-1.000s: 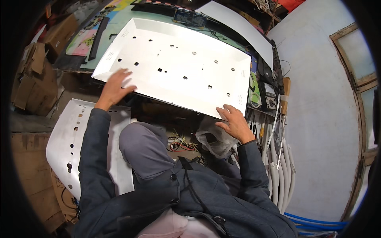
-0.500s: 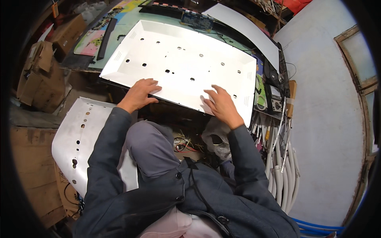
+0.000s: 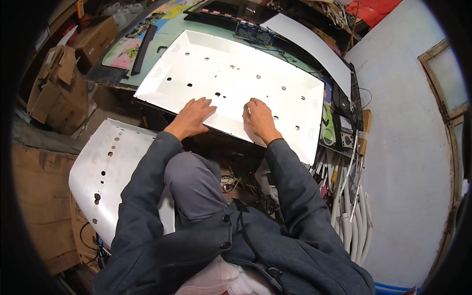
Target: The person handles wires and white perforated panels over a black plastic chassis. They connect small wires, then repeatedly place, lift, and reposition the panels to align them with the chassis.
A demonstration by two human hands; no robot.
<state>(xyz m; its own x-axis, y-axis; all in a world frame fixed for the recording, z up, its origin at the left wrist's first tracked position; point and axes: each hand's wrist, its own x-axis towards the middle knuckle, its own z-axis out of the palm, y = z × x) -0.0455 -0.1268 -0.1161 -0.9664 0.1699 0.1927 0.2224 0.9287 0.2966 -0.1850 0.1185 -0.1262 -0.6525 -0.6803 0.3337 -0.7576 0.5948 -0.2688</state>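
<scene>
A large white reflector sheet with punched holes and slanted sides (image 3: pixel 196 73) lies on the table in front of me, set in a shallow dark-edged tray. My left hand (image 3: pixel 193 118) rests on its near edge, fingers stretched over the white surface and thumb close to the rim. To the right of it, my right hand (image 3: pixel 259 120) touches the sheet with bent fingertips, drawn fairly close together. Neither hand appears to hold anything loose. The undersides of both hands are hidden.
A second white panel with holes (image 3: pixel 110 167) leans at my left. Cardboard boxes (image 3: pixel 61 88) stand beyond it. Behind the sheet lie a circuit board (image 3: pixel 253 34) and another white sheet (image 3: pixel 309 46). A multimeter (image 3: pixel 345 140) and pale tubes (image 3: pixel 351 231) are at the right, beside a wall.
My right hand has slid left along the sheet, nearer my left hand, and its spread fingers have drawn in. The whole view has shifted slightly; the left hand keeps its place on the edge.
</scene>
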